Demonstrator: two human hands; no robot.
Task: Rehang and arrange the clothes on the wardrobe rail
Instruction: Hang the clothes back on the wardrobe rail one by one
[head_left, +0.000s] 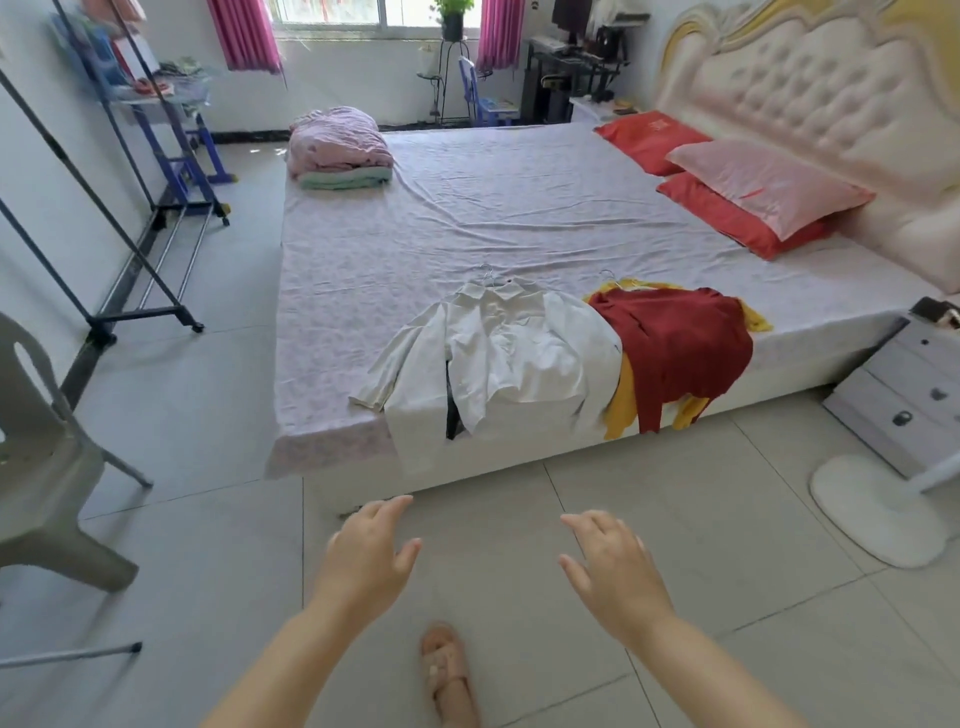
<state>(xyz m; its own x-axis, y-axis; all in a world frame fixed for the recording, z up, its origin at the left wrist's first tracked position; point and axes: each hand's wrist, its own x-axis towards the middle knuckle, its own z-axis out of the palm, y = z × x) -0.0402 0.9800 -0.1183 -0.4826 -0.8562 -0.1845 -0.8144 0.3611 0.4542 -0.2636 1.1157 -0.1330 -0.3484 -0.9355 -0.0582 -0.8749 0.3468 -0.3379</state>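
Your left hand (363, 551) and your right hand (613, 566) are both held out above the tiled floor (208, 415), fingers relaxed and spread, holding nothing. Between your arms, one foot in a pink sandal (447, 670) stands on the tiles. Beyond the hands, on the near edge of the bed (467, 208), lies a white shirt (509, 358) on a wire hanger (487, 274), its hem hanging over the edge. Just right of it, touching, a red garment (675, 343) lies over a yellow garment (621, 410). At the left the black clothes rack (140, 313) stands by the wall. Far on the bed is a pile of folded blankets (337, 145)
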